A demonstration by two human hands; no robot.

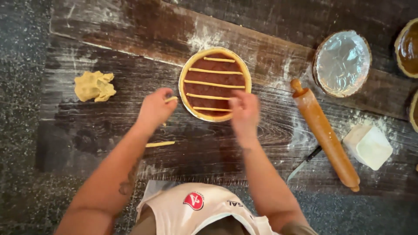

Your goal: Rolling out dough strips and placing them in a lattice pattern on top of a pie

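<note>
A round tart (215,83) in a foil tin sits on the dark floured wooden board (109,100), filled with brown jam and crossed by several parallel pale dough strips. My left hand (154,108) pinches the end of a short dough strip (171,99) at the tart's left rim. My right hand (244,112) hovers blurred over the tart's lower right edge, fingers curled at the lowest strip; whether it grips it is unclear. Another loose dough strip (160,144) lies on the board below my left hand.
A lump of yellow dough (94,86) lies at left. A wooden rolling pin (325,134) and a knife (304,163) lie at right, beside a white block (368,146). An empty foil tin (342,62) and other filled tarts (408,47) stand at the far right.
</note>
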